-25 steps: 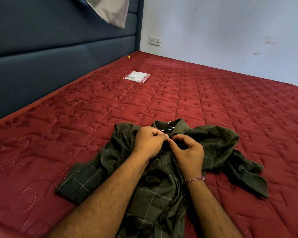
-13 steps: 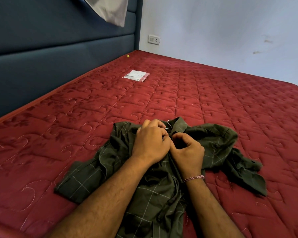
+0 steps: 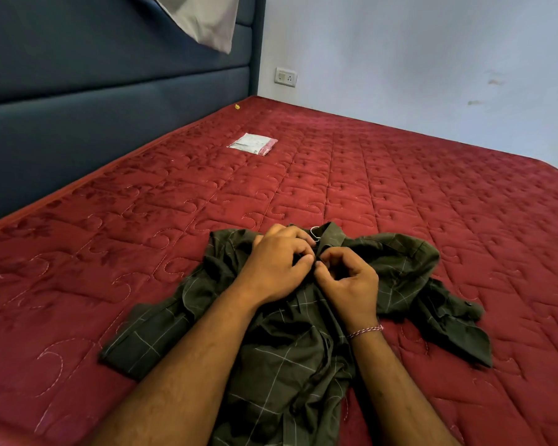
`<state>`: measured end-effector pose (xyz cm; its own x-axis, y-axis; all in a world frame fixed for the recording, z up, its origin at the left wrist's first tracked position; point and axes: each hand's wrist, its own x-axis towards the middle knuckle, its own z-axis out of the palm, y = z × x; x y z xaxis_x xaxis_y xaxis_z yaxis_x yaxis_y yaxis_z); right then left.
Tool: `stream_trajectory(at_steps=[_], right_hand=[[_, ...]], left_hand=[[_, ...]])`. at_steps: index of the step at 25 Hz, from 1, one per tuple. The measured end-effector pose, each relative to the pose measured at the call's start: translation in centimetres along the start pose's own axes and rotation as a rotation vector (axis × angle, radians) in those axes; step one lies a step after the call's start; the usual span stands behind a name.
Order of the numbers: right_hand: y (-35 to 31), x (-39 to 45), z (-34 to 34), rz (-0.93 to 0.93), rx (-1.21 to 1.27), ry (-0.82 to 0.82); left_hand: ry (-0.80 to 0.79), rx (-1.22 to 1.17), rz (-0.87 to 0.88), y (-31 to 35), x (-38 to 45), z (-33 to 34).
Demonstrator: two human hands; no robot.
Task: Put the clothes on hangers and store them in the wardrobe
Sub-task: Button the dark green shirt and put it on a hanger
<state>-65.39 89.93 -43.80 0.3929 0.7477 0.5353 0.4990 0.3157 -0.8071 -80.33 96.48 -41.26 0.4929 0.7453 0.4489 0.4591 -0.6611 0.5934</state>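
Shirt placket pinched between fingers of both hands, below collar.

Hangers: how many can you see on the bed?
1. Only the metal hook of a hanger shows, poking out at the collar of the green checked shirt, just beyond the two hands. The rest is inside the shirt; others could be hidden under the fabric.

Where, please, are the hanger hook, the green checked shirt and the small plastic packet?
hanger hook (image 3: 315, 232): head view, on the metal curve by the collar.
green checked shirt (image 3: 281, 358): head view, on its front panel.
plastic packet (image 3: 252, 144): head view, on its middle.
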Motion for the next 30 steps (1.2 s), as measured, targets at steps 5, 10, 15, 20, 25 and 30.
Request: stream_trajectory(at_steps=[5, 10, 15, 20, 25, 30], right_hand=[[0.4, 0.6, -0.7, 0.035, 0.012, -0.138], [0.4, 0.7, -0.6, 0.017, -0.073, -0.131], [0.3, 0.3, 0.1, -0.179, -0.279, -0.038], [0.5, 0.5, 0.3, -0.227, -0.301, 0.013], [0.2, 0.5, 0.4, -0.265, -0.323, 0.063], [-0.3, 0.4, -0.1, 0.022, 0.024, -0.047]], left_hand=[[-0.054, -0.016, 0.003, -1.3, 0.0, -0.2], [-0.037, 0.055, 0.006, -1.2, -0.1, 0.3], [0.067, -0.001, -0.169, 0.1, -0.2, 1.4], [0.119, -0.011, -0.341, 0.6, 0.0, 1.7], [0.118, -0.307, -0.38, 0.2, 0.0, 1.6], [0.164, -0.514, -0.417, 0.0, 0.2, 1.3]])
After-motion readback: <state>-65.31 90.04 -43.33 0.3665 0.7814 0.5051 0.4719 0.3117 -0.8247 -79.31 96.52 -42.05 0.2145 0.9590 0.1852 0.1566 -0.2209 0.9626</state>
